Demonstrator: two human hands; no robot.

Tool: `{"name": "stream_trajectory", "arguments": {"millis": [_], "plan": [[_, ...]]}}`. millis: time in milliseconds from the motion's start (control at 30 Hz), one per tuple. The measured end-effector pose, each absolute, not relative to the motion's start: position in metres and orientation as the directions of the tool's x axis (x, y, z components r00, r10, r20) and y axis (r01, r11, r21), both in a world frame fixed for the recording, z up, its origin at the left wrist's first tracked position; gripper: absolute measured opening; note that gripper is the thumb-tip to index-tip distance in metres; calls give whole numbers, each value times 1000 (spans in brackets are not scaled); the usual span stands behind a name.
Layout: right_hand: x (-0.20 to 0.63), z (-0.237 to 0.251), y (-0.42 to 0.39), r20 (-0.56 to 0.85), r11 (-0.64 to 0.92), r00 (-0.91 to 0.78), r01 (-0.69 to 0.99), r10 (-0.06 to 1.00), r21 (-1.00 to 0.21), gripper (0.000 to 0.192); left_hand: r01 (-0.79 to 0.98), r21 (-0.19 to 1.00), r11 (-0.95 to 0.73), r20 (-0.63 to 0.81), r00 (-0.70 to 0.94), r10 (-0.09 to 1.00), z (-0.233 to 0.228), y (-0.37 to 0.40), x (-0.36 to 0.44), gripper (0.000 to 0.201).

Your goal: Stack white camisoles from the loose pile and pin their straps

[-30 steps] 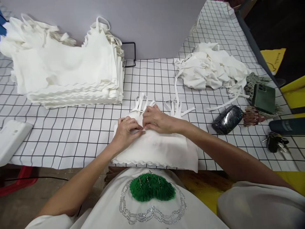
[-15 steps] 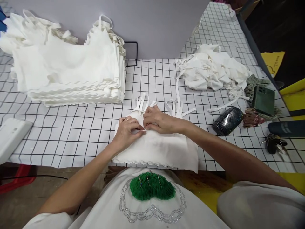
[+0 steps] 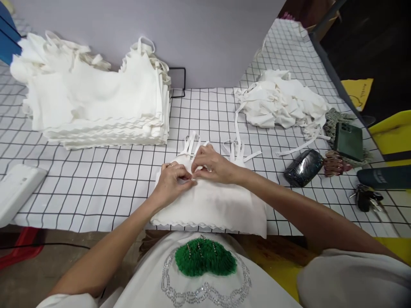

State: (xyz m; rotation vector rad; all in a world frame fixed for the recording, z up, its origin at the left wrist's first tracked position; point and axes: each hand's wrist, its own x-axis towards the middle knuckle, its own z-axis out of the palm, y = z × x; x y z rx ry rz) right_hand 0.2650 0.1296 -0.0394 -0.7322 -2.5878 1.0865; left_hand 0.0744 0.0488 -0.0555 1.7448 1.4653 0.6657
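Both hands, left hand point(image 3: 171, 179) and right hand point(image 3: 212, 164), are closed in a pinch on the white strapped garment point(image 3: 212, 203), laid flat on the gridded tabletop point(image 3: 96, 184) beside a folded stack point(image 3: 96, 102).

Both hands point(image 3: 192, 173) pinch white garment point(image 3: 218, 203); checked table point(image 3: 105, 179).

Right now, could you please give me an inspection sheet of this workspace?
Surface: table under a black-and-white grid cover.
Job's things: white garment flat at the near edge, straps pointing away.
Clutter: folded stack far left; loose pile far right; phone, black pouch, keys, white box.
Grippers: left hand and right hand pinch the garment's top edge, fingertips meeting.
Cables: black cable below the table edge.
Surroundings: grey board behind; yellow bins right.
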Motion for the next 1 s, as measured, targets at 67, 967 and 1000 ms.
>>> {"name": "stream_trajectory", "arguments": {"millis": [67, 967, 1000], "plan": [[263, -24, 154, -35, 574, -856, 376, 515, -727, 22, 591, 803, -72, -82, 229, 970, -55, 49, 74, 19], [308, 2, 223, 78, 385, -558, 457, 826, -802, 35, 584, 796, -160, 68, 176, 982, -42, 48, 56, 21], [320, 3, 221, 100, 368, -502, 470, 859, -802, 33, 589, 793, -157, 90, 142, 986, -39, 48, 53, 23]]}}
